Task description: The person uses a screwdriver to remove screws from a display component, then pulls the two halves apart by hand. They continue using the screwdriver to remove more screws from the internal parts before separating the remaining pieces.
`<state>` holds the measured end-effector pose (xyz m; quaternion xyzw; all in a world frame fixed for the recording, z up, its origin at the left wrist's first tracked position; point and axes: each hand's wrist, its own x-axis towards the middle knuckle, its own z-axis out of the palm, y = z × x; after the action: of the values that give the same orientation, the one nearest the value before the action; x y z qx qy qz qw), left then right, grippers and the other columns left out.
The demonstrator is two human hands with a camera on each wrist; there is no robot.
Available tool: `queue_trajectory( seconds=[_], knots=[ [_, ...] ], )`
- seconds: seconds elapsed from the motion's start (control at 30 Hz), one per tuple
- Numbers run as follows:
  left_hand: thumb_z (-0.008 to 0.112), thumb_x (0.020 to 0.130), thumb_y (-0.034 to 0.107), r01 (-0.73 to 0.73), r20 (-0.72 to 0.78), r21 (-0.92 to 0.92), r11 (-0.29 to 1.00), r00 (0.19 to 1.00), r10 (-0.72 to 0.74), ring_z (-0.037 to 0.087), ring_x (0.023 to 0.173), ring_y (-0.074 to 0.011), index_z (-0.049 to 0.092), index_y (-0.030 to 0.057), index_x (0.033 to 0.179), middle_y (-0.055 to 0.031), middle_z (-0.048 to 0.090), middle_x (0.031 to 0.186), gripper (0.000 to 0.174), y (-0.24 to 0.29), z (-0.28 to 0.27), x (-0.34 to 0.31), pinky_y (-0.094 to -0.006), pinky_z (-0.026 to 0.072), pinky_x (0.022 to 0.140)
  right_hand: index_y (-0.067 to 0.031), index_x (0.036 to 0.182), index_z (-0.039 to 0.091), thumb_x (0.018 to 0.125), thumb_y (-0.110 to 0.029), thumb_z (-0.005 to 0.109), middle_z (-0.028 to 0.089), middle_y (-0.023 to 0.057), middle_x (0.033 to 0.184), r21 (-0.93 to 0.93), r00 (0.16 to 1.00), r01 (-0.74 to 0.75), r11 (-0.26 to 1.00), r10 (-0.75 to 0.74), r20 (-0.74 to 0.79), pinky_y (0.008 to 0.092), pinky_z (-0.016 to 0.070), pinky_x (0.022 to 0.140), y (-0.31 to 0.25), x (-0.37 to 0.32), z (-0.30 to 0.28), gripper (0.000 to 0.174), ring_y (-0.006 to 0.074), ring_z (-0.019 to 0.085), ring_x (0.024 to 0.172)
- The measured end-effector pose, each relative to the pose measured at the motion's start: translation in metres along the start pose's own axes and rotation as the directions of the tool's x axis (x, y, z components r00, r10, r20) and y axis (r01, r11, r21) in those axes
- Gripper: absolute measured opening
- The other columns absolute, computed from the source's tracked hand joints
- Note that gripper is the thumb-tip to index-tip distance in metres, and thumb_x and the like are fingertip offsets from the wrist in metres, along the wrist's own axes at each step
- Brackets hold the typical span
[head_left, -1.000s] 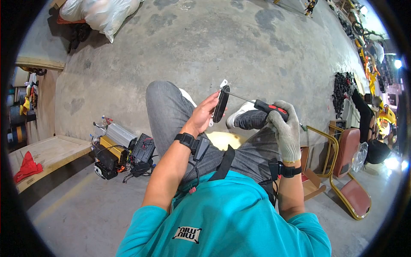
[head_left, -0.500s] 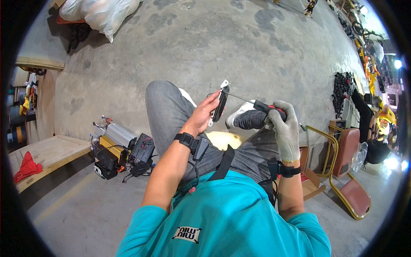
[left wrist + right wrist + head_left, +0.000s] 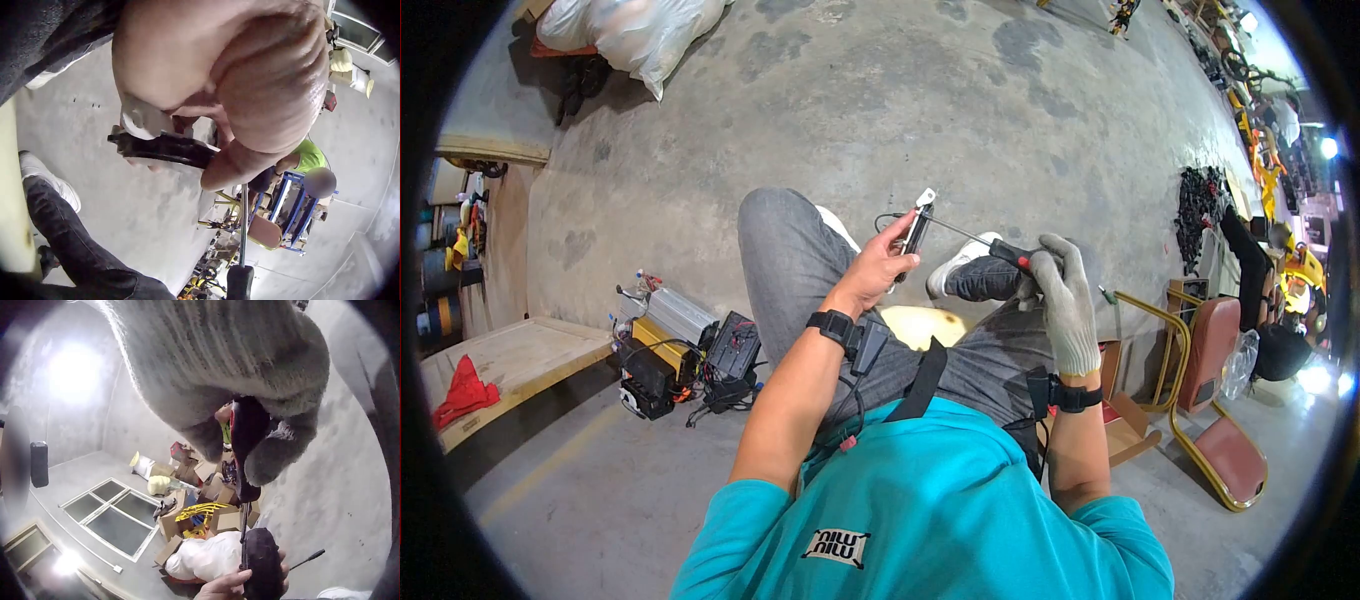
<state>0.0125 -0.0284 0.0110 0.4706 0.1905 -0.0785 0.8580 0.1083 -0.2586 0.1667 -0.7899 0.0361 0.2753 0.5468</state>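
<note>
In the head view my bare left hand point(image 3: 872, 277) holds a slim black part point(image 3: 915, 235) with a pale metal bracket point(image 3: 926, 197) at its far end. My thumb lies across the part, and a thin black cable point(image 3: 882, 217) loops out on its left. In the left wrist view the black part point(image 3: 165, 149) sits between thumb and fingers. My gloved right hand point(image 3: 1068, 305) grips a screwdriver point(image 3: 1006, 253) by its black-and-red handle. Its shaft point(image 3: 244, 231) runs to the part, with the tip close to the bracket end; the left thumb hides the tip in that view.
Left on the floor lie metal-cased electronics with wires point(image 3: 685, 315), beside a low wooden platform point(image 3: 530, 350) bearing a red cloth point(image 3: 465, 388). A chair point(image 3: 1215, 360) lies at right near an open cardboard box point(image 3: 1128, 440). White plastic bags point(image 3: 640, 40) stand far left.
My left hand has turned the black part more edge-on, and the thumb has come across it; the cable loop now shows. My right fingers have shifted on the screwdriver handle, covering more of it.
</note>
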Motion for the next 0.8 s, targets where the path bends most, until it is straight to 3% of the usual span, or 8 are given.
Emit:
queue_trajectory(
  seconds=[0.07, 0.2, 0.3, 0.5, 0.57, 0.7, 0.77, 0.8],
  knots=[
    [0.061, 0.086, -0.004, -0.002, -0.007, 0.006, 1.0, 1.0, 0.002, 0.054, 0.107, -0.0127, 0.034, 0.0112, 0.155, -0.0018, 0.05, 0.134, 0.075, 0.0, 0.0, 0.0, -0.027, 0.0434, 0.095, 0.0027, 0.132, 0.049, 0.091, -0.02, 0.064, 0.061, 0.0112, 0.104, -0.123, 0.984, 0.169, 0.978, -0.175, -0.037, 0.0257, 0.0526, 0.069, 0.014, 0.003, 0.001, 0.048, 0.0123, 0.061, 0.078],
    [0.059, 0.083, -0.004, 0.033, -0.015, 0.002, 0.999, 0.999, -0.033, 0.054, 0.104, -0.0129, 0.035, 0.0115, 0.154, -0.0016, 0.052, 0.13, 0.076, 0.0, -0.002, 0.002, -0.0269, 0.0422, 0.096, 0.0023, 0.133, 0.048, 0.091, -0.022, 0.064, 0.061, 0.012, 0.108, -0.156, 0.978, 0.198, 0.968, -0.205, -0.028, 0.0264, 0.0525, 0.072, 0.008, 0.0, 0.002, 0.051, 0.0136, 0.061, 0.081],
    [0.059, 0.082, -0.003, 0.036, -0.033, -0.011, 0.999, 0.999, -0.037, 0.054, 0.103, -0.0124, 0.036, 0.0115, 0.154, -0.0006, 0.054, 0.123, 0.077, 0.002, 0.001, 0.0, -0.0262, 0.0418, 0.095, 0.0034, 0.135, 0.047, 0.088, -0.021, 0.066, 0.06, 0.0124, 0.11, 0.051, 0.999, -0.053, 0.997, 0.052, 0.016, 0.0282, 0.0523, 0.079, 0.003, 0.002, 0.001, 0.056, 0.0158, 0.061, 0.087],
    [0.058, 0.082, -0.004, 0.026, -0.037, -0.008, 1.0, 0.999, -0.026, 0.055, 0.101, -0.0121, 0.037, 0.0112, 0.154, -0.0002, 0.055, 0.121, 0.076, 0.0, -0.001, 0.001, -0.0259, 0.0429, 0.093, 0.0062, 0.134, 0.046, 0.092, -0.022, 0.063, 0.061, 0.0105, 0.102, -0.213, 0.969, 0.242, 0.947, -0.248, -0.001, 0.0251, 0.0516, 0.068, 0.018, 0.003, 0.001, 0.053, 0.0118, 0.06, 0.077],
    [0.058, 0.082, -0.004, 0.016, -0.036, 0.0, 1.0, 0.999, -0.016, 0.055, 0.1, -0.0123, 0.037, 0.0109, 0.154, -0.0006, 0.055, 0.123, 0.076, -0.002, -0.002, 0.003, -0.0261, 0.0433, 0.093, 0.0058, 0.134, 0.046, 0.092, -0.022, 0.064, 0.061, 0.0103, 0.099, -0.08, 0.999, 0.047, 0.996, -0.048, -0.015, 0.0253, 0.0516, 0.069, 0.003, -0.001, 0.004, 0.054, 0.0126, 0.061, 0.078],
    [0.057, 0.082, -0.005, 0.021, -0.046, 0.003, 1.0, 0.999, -0.021, 0.055, 0.1, -0.0128, 0.037, 0.0111, 0.154, -0.0012, 0.055, 0.125, 0.076, 0.0, 0.0, 0.001, -0.0265, 0.0438, 0.092, 0.006, 0.134, 0.045, 0.091, -0.022, 0.064, 0.061, 0.0092, 0.094, 0.019, 0.998, -0.061, 0.998, 0.061, -0.002, 0.0254, 0.0516, 0.068, 0.01, 0.004, 0.0, 0.054, 0.0125, 0.061, 0.076],
    [0.057, 0.082, -0.005, 0.018, -0.044, -0.003, 1.0, 0.999, -0.018, 0.055, 0.101, -0.0129, 0.037, 0.0113, 0.154, -0.0012, 0.055, 0.125, 0.077, -0.001, -0.001, 0.001, -0.0265, 0.0437, 0.093, 0.0057, 0.134, 0.045, 0.094, -0.022, 0.062, 0.06, 0.0078, 0.089, -0.223, 0.955, 0.287, 0.932, -0.296, -0.011, 0.0237, 0.0496, 0.062, 0.033, 0.01, -0.001, 0.052, 0.0107, 0.058, 0.07],
    [0.057, 0.081, -0.005, 0.01, -0.044, 0.011, 1.0, 0.999, -0.009, 0.055, 0.101, -0.0132, 0.037, 0.0115, 0.154, -0.0014, 0.054, 0.126, 0.077, -0.002, -0.001, 0.002, -0.0267, 0.0437, 0.093, 0.0057, 0.134, 0.045, 0.094, -0.022, 0.062, 0.06, 0.0078, 0.089, -0.224, 0.955, 0.286, 0.932, -0.296, -0.011, 0.0237, 0.0496, 0.062, 0.026, 0.008, 0.0, 0.052, 0.0107, 0.058, 0.07]
  ],
)
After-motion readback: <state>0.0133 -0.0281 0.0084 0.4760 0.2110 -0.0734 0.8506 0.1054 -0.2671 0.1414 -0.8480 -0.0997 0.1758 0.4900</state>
